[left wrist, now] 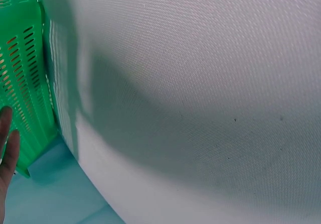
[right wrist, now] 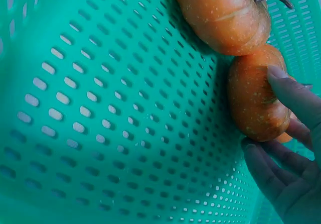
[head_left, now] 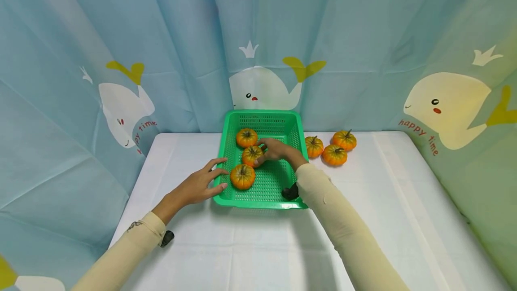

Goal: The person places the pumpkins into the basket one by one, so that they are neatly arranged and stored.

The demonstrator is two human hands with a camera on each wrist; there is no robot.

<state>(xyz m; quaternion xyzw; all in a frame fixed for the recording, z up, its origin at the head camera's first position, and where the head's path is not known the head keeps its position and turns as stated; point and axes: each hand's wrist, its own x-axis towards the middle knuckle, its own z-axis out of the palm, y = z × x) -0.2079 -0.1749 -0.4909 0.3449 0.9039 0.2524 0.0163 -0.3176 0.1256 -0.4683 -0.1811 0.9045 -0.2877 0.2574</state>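
A green plastic basket (head_left: 274,178) holds three small orange pumpkins in a row along its left side. My right hand (head_left: 275,149) reaches inside and grips the middle pumpkin (head_left: 250,154). In the right wrist view, the thumb (right wrist: 293,91) lies on this pumpkin (right wrist: 252,96), with fingers bent around its other side. The front pumpkin (head_left: 242,177) and the back pumpkin (head_left: 246,138) sit close to it. At the basket's left rim, my left hand (head_left: 198,186) has its fingers spread; the left wrist view shows fingertips beside the perforated basket wall (left wrist: 30,73).
Right of the basket, three more pumpkins (head_left: 335,155) stand grouped on the white tablecloth (head_left: 375,201). A blue curtain (head_left: 181,35) with whale prints hangs behind and along the sides. Dark wrist-worn pieces (head_left: 290,192) show beneath the sleeves.
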